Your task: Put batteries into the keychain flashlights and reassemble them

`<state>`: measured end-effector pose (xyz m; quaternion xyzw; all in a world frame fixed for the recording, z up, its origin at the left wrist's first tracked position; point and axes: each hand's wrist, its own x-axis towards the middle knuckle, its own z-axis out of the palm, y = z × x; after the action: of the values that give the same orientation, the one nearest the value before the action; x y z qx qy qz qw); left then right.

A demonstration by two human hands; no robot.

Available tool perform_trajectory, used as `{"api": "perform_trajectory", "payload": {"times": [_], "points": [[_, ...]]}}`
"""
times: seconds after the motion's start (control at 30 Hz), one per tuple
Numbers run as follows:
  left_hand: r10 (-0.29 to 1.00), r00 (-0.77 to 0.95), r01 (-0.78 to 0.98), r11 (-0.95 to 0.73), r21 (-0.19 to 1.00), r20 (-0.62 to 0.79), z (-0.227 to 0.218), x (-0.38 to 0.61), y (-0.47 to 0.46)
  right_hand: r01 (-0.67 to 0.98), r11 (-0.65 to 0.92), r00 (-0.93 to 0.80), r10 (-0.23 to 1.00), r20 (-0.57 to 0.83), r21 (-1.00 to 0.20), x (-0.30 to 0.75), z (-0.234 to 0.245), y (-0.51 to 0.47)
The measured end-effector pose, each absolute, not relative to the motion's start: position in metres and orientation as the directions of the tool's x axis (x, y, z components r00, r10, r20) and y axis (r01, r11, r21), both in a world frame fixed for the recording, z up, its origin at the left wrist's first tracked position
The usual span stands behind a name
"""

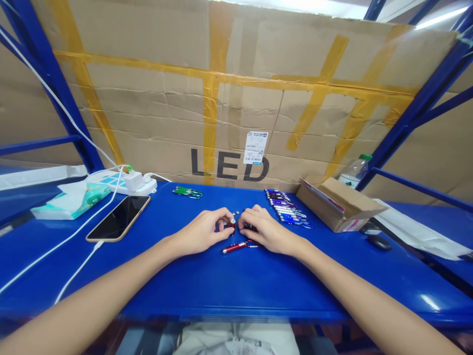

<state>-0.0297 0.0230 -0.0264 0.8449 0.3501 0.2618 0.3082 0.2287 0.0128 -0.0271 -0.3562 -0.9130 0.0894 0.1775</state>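
Note:
My left hand (205,229) pinches a small red metal cylinder (232,228) between thumb and fingertips; it stands upright and looks like part of a mini flashlight. Just to its right, my right hand (264,229) has its fingers curled down, with something dark partly showing under them that I cannot make out. Between the hands and a little behind them lies a tiny silvery disc (237,213). In front of both hands rests a red mini flashlight (234,247), its carabiner clip (253,244) reaching under my right hand.
Several blue, purple and silver mini flashlights (284,207) lie in a row behind right; green ones (187,192) lie behind left. An open cardboard box (336,204), a black mouse (379,242), a charging phone (118,218), tissues (74,202) and a power strip (114,181) flank the blue table (236,291).

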Motion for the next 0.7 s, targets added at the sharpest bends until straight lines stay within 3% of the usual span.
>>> {"api": "perform_trajectory", "payload": {"times": [0.37, 0.7], "points": [[0.72, 0.648, 0.442, -0.622, 0.647, 0.249, -0.026, -0.029, 0.02, 0.49, 0.629, -0.423, 0.777, 0.467, -0.603, 0.224, -0.023, 0.006], [0.698, 0.657, 0.418, -0.652, 0.632, 0.286, -0.027, -0.027, 0.018, 0.399, 0.649, -0.425, 0.757, 0.496, -0.648, 0.224, -0.021, 0.002]]}}
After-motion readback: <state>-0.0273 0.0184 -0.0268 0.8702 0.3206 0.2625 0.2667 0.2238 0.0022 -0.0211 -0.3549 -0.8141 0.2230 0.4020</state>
